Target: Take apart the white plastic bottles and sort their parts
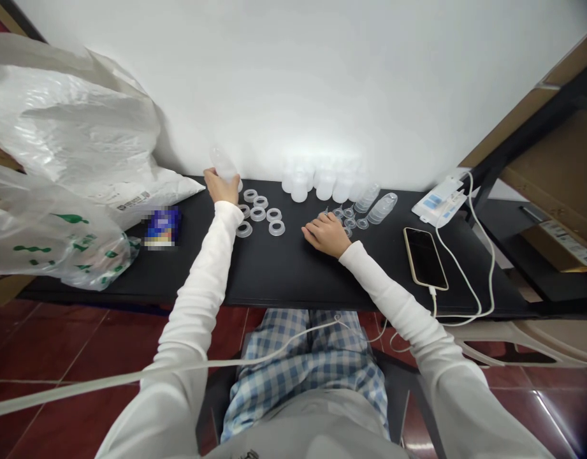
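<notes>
Lifting, by the look of it: clamped left hand (221, 187) fingers round a clear bottle (222, 163) at the table's (283, 268) far left, beside loose rings (258, 214). Rested right hand (326, 234) flat, fingers slightly apart, just beside small caps (349, 217). Probably called next for a steady, upright carry.

We count six white rings (257, 214) in plain sight on the worktop (283, 268), maybe a seventh half tucked behind the left hand (221, 188), which has one clear bottle (222, 164) in its fingers. Small clear caps (350, 223) by the right hand (327, 234): about five, tough to call. Two stacks of clear cups (382, 208) lying down. The pale bottles (324, 185) at the back are washed out, four or five. One phone (426, 257), two plastic bags (68, 127), one blue packet (163, 227), one white charger pack (439, 201)
</notes>
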`<state>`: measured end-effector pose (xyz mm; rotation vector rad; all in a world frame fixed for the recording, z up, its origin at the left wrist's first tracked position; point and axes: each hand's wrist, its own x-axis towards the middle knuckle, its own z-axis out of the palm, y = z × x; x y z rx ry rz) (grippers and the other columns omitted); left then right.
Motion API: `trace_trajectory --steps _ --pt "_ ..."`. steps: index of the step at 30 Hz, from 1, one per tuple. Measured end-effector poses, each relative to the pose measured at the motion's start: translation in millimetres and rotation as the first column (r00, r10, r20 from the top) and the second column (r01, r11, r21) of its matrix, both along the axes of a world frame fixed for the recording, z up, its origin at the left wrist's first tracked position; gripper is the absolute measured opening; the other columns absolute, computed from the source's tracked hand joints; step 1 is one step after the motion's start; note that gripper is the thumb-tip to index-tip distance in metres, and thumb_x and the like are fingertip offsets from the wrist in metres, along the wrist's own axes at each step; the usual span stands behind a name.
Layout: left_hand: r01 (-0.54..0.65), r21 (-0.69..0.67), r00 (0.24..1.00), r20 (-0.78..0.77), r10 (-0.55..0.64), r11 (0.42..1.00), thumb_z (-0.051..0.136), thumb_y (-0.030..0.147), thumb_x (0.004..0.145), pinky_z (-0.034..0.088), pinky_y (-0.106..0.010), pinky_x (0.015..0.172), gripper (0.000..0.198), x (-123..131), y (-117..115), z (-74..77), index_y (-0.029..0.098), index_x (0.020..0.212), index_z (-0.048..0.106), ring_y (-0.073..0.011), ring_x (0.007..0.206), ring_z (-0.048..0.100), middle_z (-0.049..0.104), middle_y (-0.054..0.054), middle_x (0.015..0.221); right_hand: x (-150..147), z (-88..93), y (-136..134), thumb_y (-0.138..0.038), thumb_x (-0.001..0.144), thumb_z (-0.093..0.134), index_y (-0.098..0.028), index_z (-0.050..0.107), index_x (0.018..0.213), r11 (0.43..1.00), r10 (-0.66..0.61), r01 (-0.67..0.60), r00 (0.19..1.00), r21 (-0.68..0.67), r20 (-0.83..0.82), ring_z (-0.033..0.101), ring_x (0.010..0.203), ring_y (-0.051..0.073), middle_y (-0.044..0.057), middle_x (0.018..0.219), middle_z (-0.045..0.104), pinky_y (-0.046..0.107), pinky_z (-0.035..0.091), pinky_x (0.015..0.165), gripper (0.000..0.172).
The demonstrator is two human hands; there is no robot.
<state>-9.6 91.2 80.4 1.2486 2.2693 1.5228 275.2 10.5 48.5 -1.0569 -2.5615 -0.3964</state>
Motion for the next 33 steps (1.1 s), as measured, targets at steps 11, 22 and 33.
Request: trace_trajectory --steps 11,22,33 --pt "0.132 -0.188 0.989 -0.036 -0.142 0.973 0.069 0.013 0.079 0.038 -0.047 0.115 0.052 -0.4 34.8 -11.0 0.004 0.124 0.045 -0.0354 0.139 0.044 0.047 -0.028 0.141 7.5 -13.0 5.0 -0.028 0.100 0.040 -0.017 0.072 0.101 0.988 -0.141 0.137 0.988 0.068 0.058 0.052 0.101 0.028 0.014 0.096 0.066 0.043 0.030 0.093 0.034" --pt "0.136 -0.219 0.926 -0.318 -0.203 0.966 0.062 0.016 0.081 0.036 -0.060 0.107 0.024 29.8 5.3 -33.1 0.008 0.104 0.061 -0.0437 0.130 0.046 0.053 -0.028 0.127 5.3 -2.7 -1.0 -0.021 0.096 0.045 -0.020 0.063 0.113 0.982 -0.182 0.177 0.981 0.073 0.070 0.052 0.101 0.028 0.013 0.106 0.066 0.042 0.027 0.092 0.025" --pt "0.142 -0.414 0.911 -0.301 -0.283 0.899 0.067 0.030 0.080 0.043 -0.054 0.103 0.024 37.9 -0.8 -30.8 0.009 0.091 0.065 -0.0440 0.124 0.051 0.051 -0.028 0.129 4.3 -2.4 0.8 -0.024 0.104 0.035 -0.021 0.064 0.106 0.969 -0.120 0.153 0.978 0.194 -0.169 0.055 0.082 0.020 0.004 0.086 0.069 0.036 0.028 0.086 0.029"
